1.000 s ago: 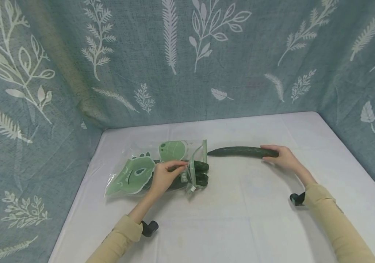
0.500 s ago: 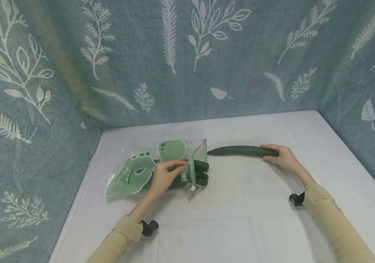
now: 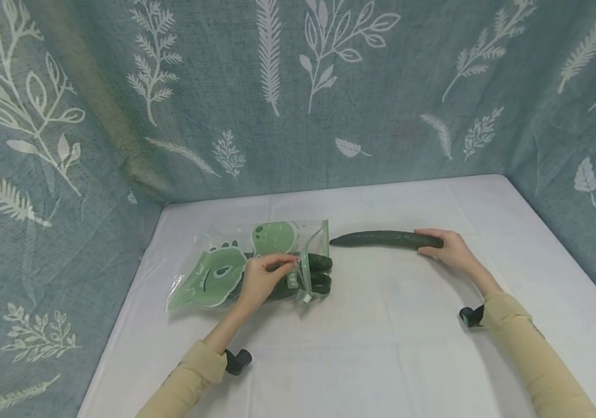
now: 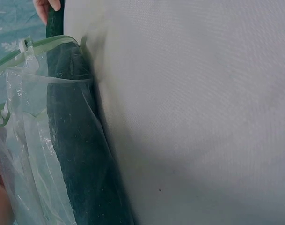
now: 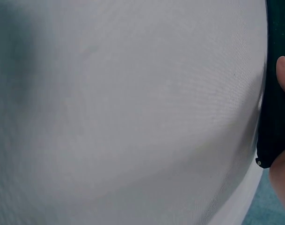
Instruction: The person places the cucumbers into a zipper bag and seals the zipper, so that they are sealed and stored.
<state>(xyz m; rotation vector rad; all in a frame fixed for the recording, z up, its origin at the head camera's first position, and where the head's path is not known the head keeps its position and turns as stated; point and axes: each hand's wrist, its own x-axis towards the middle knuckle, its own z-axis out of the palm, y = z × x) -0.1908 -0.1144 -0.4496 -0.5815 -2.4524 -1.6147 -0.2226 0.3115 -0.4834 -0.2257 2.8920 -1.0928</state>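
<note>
A clear zip bag (image 3: pixel 209 278) printed with green cartoon shapes lies on the left half of the table, its mouth facing right. Cucumbers (image 3: pixel 321 284) are inside, their ends showing at the mouth; one cucumber (image 4: pixel 79 140) runs along the bag's near side in the left wrist view. My left hand (image 3: pixel 263 281) pinches the bag's upper layer near the zip edge. To the right, a long cucumber (image 3: pixel 376 239) points its thin tip at the bag mouth. My right hand (image 3: pixel 449 251) grips its thick end, thumb on the near side, as the right wrist view also shows (image 5: pixel 283 77).
A white cloth covers the table (image 3: pixel 350 360). Blue-green curtains (image 3: pixel 298 145) with white leaf prints hang behind it and at both sides. Small dark wrist cameras stick out from the left sleeve (image 3: pixel 193 371) and the right sleeve (image 3: pixel 527 342).
</note>
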